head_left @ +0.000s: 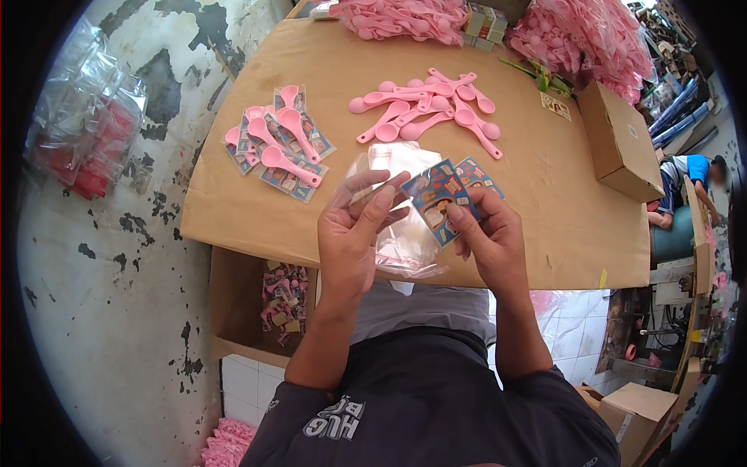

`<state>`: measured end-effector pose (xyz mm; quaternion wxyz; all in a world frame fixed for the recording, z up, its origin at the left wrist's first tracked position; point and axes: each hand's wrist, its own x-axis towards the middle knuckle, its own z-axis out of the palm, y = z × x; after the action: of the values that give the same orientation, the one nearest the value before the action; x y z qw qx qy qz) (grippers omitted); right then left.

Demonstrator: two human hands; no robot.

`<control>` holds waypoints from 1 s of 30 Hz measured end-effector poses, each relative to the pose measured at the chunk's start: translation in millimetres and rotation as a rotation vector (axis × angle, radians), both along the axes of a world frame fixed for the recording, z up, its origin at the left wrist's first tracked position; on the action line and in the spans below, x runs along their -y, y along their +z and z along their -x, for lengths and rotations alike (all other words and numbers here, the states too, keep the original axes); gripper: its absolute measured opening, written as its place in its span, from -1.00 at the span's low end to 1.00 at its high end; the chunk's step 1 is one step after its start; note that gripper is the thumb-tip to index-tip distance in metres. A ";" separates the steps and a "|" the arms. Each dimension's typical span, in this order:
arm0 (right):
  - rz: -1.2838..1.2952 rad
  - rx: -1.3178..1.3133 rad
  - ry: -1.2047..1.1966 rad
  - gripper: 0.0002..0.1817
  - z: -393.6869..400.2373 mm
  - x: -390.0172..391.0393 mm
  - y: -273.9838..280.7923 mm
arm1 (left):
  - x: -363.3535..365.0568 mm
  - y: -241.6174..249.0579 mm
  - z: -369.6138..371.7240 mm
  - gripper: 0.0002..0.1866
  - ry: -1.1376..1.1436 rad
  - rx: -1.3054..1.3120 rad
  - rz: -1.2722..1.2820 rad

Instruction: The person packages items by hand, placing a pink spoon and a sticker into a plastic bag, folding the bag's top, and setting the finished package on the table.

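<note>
My right hand (496, 237) pinches a blue printed card (440, 201) between thumb and fingers, and a second printed card (478, 177) shows behind those fingers. Thumb and fingers of my left hand (354, 222) are curled around a thin clear plastic bag (352, 173), close to the card's left edge. Beneath both hands a stack of clear plastic bags (408, 245) lies at the table's near edge. Just beyond is a loose pile of pink measuring spoons (424, 107). To the left, several pink spoons rest with cards in clear packets (288, 148).
The brown-covered table (545, 233) carries large bags of pink spoons (576, 39) at the back and a cardboard box (620, 140) at right. An open box (261, 307) with packed spoons sits below left. Plastic bags (89, 109) hang on the wall. Another person (689, 179) is far right.
</note>
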<state>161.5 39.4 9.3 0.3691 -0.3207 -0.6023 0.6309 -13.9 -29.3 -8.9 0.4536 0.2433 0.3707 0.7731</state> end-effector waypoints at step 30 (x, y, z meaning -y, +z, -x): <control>-0.039 -0.227 -0.040 -0.83 28.0 3.7 1.0 | 5.2 16.1 -32.8 -0.72 -0.087 -0.093 -0.053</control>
<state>133.6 35.7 10.4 0.4536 -0.2518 -0.5621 0.6441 18.9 -34.5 7.2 0.4624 0.3066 0.3601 0.7500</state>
